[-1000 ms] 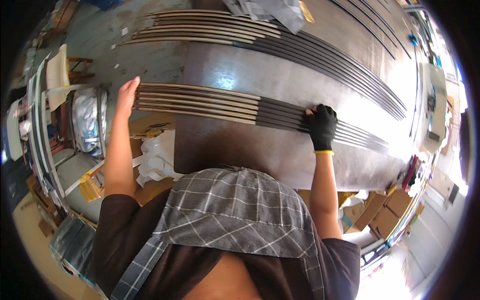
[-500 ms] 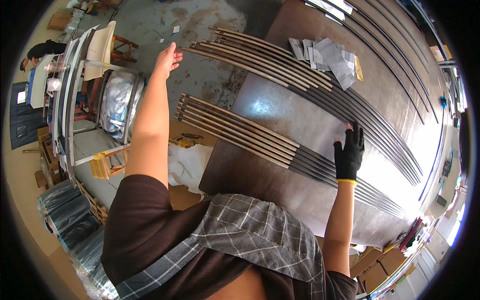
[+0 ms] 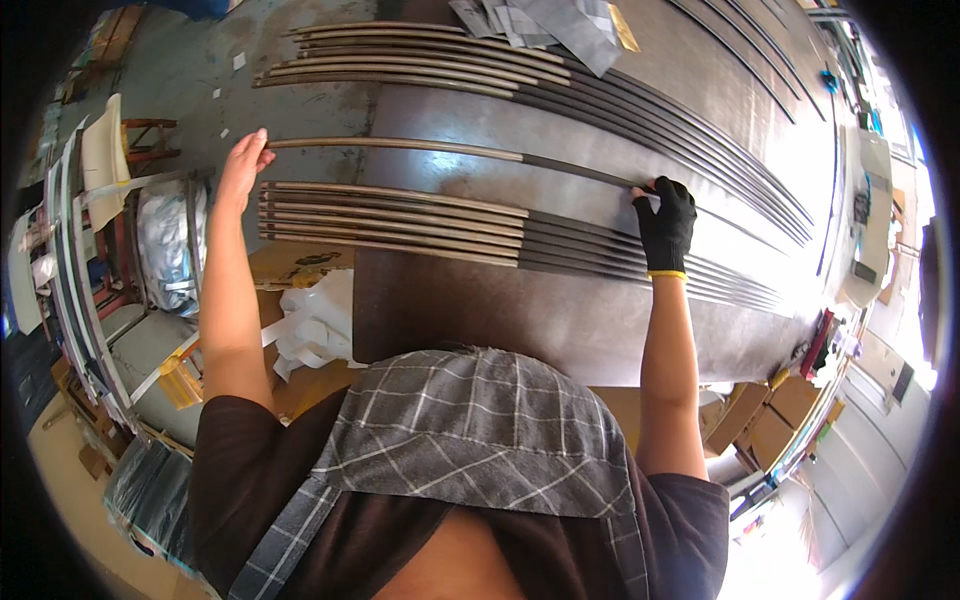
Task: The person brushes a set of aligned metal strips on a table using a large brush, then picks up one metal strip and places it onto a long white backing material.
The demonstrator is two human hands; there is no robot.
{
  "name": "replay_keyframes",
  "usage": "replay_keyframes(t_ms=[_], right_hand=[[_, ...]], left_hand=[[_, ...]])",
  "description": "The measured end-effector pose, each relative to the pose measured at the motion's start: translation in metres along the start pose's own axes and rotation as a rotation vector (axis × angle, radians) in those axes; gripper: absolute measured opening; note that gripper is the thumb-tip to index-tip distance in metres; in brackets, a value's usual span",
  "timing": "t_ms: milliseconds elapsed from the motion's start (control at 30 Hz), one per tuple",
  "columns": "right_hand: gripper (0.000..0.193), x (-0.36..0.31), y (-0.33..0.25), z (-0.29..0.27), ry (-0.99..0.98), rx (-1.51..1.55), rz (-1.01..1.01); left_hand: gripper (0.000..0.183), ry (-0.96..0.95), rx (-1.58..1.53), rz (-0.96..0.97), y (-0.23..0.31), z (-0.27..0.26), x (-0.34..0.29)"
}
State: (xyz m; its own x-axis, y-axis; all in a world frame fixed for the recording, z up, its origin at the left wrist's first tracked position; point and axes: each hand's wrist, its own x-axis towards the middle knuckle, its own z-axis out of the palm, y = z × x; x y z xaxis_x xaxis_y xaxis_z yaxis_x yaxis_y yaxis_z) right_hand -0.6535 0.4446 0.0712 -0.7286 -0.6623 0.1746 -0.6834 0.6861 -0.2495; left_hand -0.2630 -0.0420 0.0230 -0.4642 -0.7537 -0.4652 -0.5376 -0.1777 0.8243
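Note:
One long, slim rod, tan on its left part and dark on its right, spans the gap between two groups of similar rods. Its left end is pinched in my bare left hand, out past the table's left edge. Farther right, my right hand, in a black glove with some fingertips bare, grips the rod's dark part. Just nearer to me, a row of several rods lies side by side, partly under my right wrist. The far group of rods rests beyond the held one.
Grey flat sheets lie on the far rods. More dark rods are at the table's far right. The metal table reaches toward my apron. Left stand a rack and a plastic-wrapped bundle; cardboard boxes are at right.
One rod has come away from the far group toward me, now between both hands. My left hand has closed on its end, my right on its dark part. The view has shifted.

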Motion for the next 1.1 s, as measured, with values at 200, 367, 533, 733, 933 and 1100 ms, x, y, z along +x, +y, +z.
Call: replay_keyframes(t_ms=[200,367,533,733,933,1100], right_hand=[[0.025,-0.024,0.006,-0.008,-0.031,0.017,0.033],[0.024,-0.045,0.01,-0.011,-0.035,0.017,0.024],[0.023,-0.053,0.005,-0.016,-0.051,0.029,0.062],[0.021,-0.049,0.0,-0.023,-0.06,0.049,0.047],[0.036,-0.003,-0.015,-0.02,-0.083,-0.157,-0.033],[0.061,0.038,-0.052,0.012,-0.09,-0.179,-0.158]], left_hand=[[0.043,0.031,0.16,-0.053,-0.014,0.002,-0.03],[0.049,0.073,0.151,-0.051,-0.003,0.011,-0.048],[0.055,0.09,0.123,-0.049,-0.013,0.01,-0.044],[0.049,0.057,0.098,0.011,-0.01,0.008,-0.045],[0.046,0.094,-0.012,-0.088,0.022,-0.018,0.012],[0.038,0.165,-0.33,-0.075,0.038,0.0,0.069]])
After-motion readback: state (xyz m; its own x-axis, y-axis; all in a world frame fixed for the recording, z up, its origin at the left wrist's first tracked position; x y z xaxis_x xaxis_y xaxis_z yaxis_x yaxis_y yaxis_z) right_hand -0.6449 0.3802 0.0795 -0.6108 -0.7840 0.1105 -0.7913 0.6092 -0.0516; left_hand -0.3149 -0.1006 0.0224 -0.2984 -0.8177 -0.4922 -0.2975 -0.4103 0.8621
